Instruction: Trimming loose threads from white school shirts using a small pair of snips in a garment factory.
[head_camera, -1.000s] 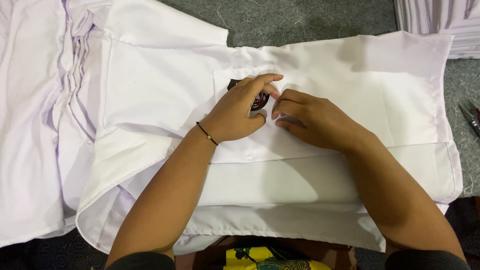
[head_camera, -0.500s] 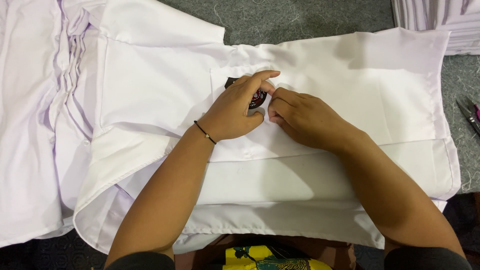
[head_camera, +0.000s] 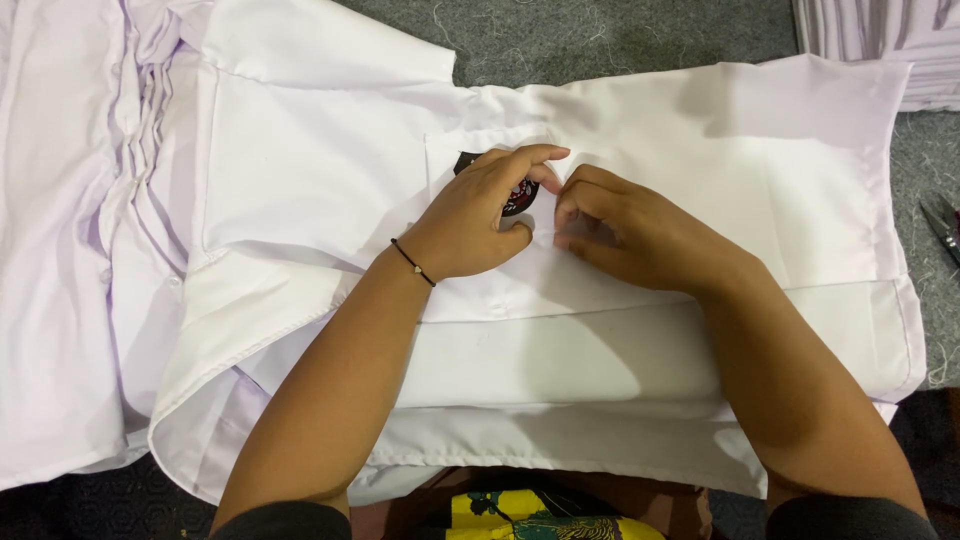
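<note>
— Where's the small round black embroidered patch?

— On the chest pocket of the white cotton shirt, mostly hidden under the left hand.

— And the hands?

— Left hand's curled fingers press on the patch. The right hand lies just beside it, fingertips bent against the cloth.

— Around them?

— Grey carpet; scissors at the right edge.

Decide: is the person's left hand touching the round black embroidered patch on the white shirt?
Touching. The head view shows the left hand lying over the round black patch, fingers pressing it onto the white shirt.
</note>
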